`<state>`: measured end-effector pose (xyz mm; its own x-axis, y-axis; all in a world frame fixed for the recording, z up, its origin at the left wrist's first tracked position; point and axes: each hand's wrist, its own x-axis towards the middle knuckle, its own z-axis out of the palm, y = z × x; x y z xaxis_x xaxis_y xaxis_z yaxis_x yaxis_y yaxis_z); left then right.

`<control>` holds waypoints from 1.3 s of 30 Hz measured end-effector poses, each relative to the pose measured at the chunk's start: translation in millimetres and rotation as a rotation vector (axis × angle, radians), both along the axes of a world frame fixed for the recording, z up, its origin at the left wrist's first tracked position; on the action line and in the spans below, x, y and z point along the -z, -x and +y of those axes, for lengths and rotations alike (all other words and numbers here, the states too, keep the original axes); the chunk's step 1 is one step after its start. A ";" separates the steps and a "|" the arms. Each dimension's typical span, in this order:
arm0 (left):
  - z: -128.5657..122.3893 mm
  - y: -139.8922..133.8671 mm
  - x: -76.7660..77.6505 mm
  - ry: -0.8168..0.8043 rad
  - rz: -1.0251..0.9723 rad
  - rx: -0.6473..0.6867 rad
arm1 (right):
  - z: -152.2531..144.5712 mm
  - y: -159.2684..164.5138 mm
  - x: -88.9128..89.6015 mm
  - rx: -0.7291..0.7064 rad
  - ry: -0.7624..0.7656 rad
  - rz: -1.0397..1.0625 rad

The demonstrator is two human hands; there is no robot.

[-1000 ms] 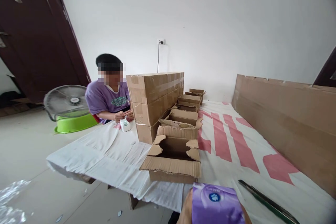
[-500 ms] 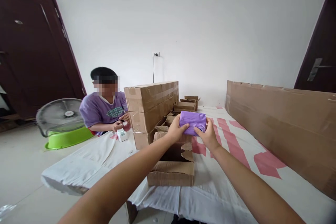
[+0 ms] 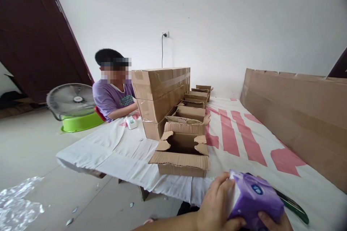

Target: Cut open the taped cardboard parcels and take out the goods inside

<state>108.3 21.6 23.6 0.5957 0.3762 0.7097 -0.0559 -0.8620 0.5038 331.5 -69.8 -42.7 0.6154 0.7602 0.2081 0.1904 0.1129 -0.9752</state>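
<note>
At the lower right of the head view I hold a purple-and-white pack of tissues [image 3: 256,198] between both hands. My left hand [image 3: 217,202] is closed on its white end, fingers over the top and thumb below. My right hand [image 3: 273,222], partly cut off by the bottom edge, grips its lower right side. Behind the pack lies a long dark tool with a green end [image 3: 296,211], mostly hidden. Farther forward, an open cardboard box [image 3: 181,164] stands at the table's near edge with its flaps folded out.
Several more open boxes [image 3: 187,113] run back in a row beside a stack of taped boxes [image 3: 159,95]. A cardboard panel [image 3: 295,115] borders the right side. Across the table [image 3: 108,155] sits another person [image 3: 114,97], near a small white device [image 3: 132,122] and a fan [image 3: 73,99].
Both hands have brought the tissue pack from above the open boxes down to the lower right. The view has tilted down, and the front box shows fully.
</note>
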 end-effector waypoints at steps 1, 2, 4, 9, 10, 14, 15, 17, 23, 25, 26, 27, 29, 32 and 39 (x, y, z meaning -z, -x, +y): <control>1.0 4.8 14.1 0.025 -0.006 0.024 | -2.2 -0.4 2.5 -0.067 -0.007 -0.050; 2.5 11.7 24.9 0.059 -0.011 0.020 | -1.0 2.4 0.6 -0.150 -0.017 -0.096; 6.1 31.8 37.1 0.121 -0.006 -0.042 | 10.9 17.3 -12.2 -0.308 -0.027 -0.172; 16.7 99.2 44.9 0.256 0.080 -0.453 | 66.4 92.3 -46.7 -0.533 -0.033 -0.295; 19.1 111.5 47.5 0.264 0.091 -0.540 | 76.4 108.8 -49.1 -0.501 -0.049 -0.340; 29.9 149.9 56.8 0.253 0.108 -0.719 | 101.7 157.4 -42.9 -0.360 -0.109 -0.450; 33.7 157.3 55.5 0.251 0.093 -0.726 | 104.8 163.6 -39.0 -0.346 -0.118 -0.450; 44.5 170.5 44.5 0.238 0.019 -0.757 | 108.1 169.4 -30.5 -0.339 -0.136 -0.442; 100.2 193.8 -32.0 0.211 -0.134 -0.805 | 109.6 165.2 -13.6 -0.379 -0.127 -0.424; 119.4 191.1 -50.6 0.274 -0.122 -0.696 | 109.9 164.7 -11.0 -0.371 -0.108 -0.428; 127.7 187.6 -56.1 0.305 -0.139 -0.691 | 110.1 164.9 -9.8 -0.364 -0.098 -0.433; 134.9 183.2 -59.2 0.338 -0.165 -0.709 | 110.3 165.1 -8.7 -0.353 -0.091 -0.438; 145.6 173.2 -60.0 0.392 -0.220 -0.769 | 110.7 165.6 -6.3 -0.337 -0.087 -0.445; 153.3 161.1 -54.5 0.439 -0.263 -0.778 | 111.0 164.7 -2.4 -0.337 -0.089 -0.437; 154.6 150.9 -39.2 0.385 -0.317 -0.836 | 114.7 163.1 11.6 -0.302 -0.093 -0.428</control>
<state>-42.6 176.2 62.9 -0.1665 0.8309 0.5309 0.3175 -0.4645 0.8267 168.3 44.9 -54.3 0.2170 0.8570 0.4674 0.5149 0.3063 -0.8007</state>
